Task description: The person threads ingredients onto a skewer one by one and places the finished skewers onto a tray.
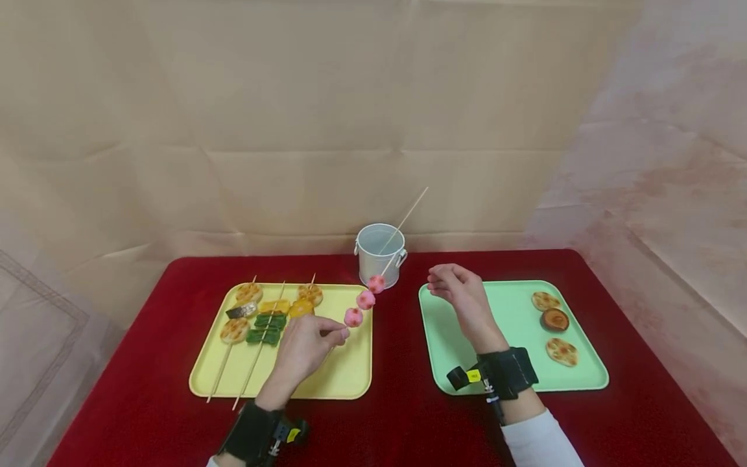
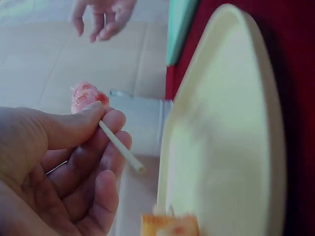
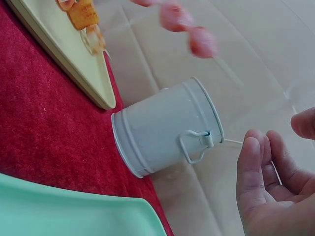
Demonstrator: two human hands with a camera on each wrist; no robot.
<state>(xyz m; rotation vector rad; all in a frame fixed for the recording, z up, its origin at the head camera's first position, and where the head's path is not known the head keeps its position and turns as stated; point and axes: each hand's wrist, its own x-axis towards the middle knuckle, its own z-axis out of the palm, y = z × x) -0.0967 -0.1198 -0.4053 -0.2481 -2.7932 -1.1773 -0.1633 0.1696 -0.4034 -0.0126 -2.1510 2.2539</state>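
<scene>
My left hand [image 1: 305, 347] pinches the bare lower end of a wooden skewer [image 2: 120, 147] between thumb and fingertips, over the yellow tray's right part. Three pink balls [image 1: 366, 299] with reddish spots are threaded on it; it slants up to the right, its thin tip overlapping the bucket in the head view. The white metal bucket [image 3: 165, 128] stands at the table's back, one bare stick [image 1: 415, 202] leaning out of it. My right hand [image 1: 461, 298] hovers over the left part of the green tray, fingers loosely bent, thumb apart, holding nothing.
The yellow tray [image 1: 344, 388] bears loaded skewers with green pieces [image 1: 270, 322], yellow pieces and browned round slices [image 1: 235, 331]. On the green tray [image 1: 519, 292] lie two browned slices [image 1: 562, 351] and a mushroom-like disc [image 1: 554, 319]. A red cloth [image 1: 397, 415] covers the table.
</scene>
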